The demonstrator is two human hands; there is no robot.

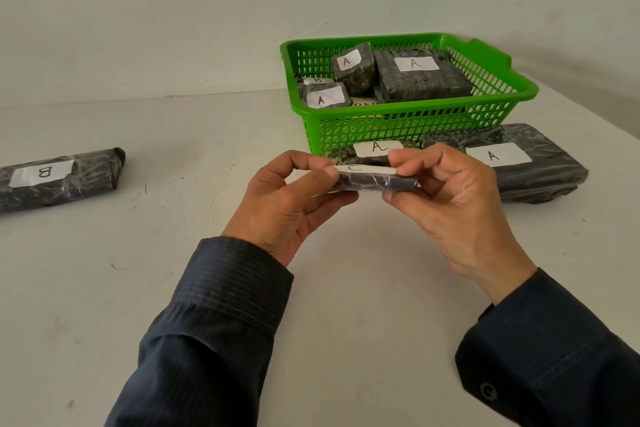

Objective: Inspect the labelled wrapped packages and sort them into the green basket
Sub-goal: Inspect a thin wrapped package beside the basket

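Pinching the C package (374, 181) by its ends, left hand (284, 208) and right hand (453, 204) hold it crosswise; green basket (408, 111) lies beyond, rightward.

The basket (398, 130) stands far right on the bench (104, 253). In it lie a broad A package (422, 76) at right, a tilted A package (353, 69) left of that, a corner A package (325, 97) near left, and a B package (317, 80) just behind that one. Touching the basket's near wall lies a small A package (374, 152), with a long A package (519, 166) to its right. A long B package (59, 180) lies well apart at left.
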